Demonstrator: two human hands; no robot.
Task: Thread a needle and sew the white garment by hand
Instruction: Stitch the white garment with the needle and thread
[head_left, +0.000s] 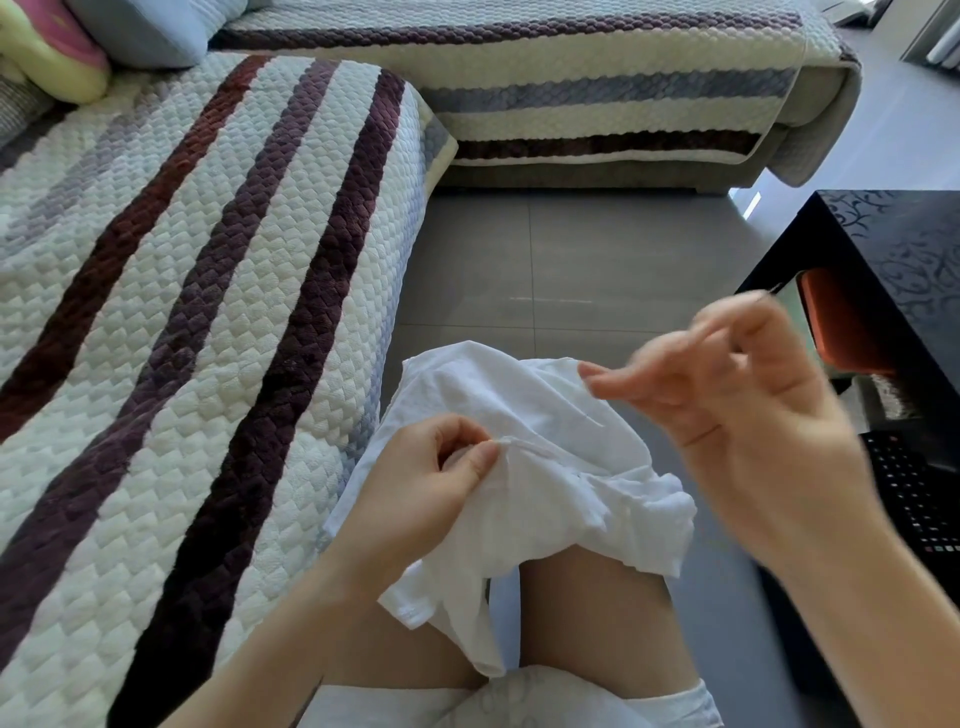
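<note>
Stitching step in hand, I'd judge: crumpled white cotton garment (545, 467) lies over the knees, left hand (431, 483) pinching a fold betw. thumb & forefinger. Right hand (743, 395), raised & blurred, seems to pinch thin dark needle (775, 289), other fingers loose. Thread barely visible. Next: pull thread taut, then aim needle tip beside pinched fold.

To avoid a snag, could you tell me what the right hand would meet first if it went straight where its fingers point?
Most likely the white garment: the right hand points leftward across its upper folds. Depth is unclear, so it might pass just above.
</note>
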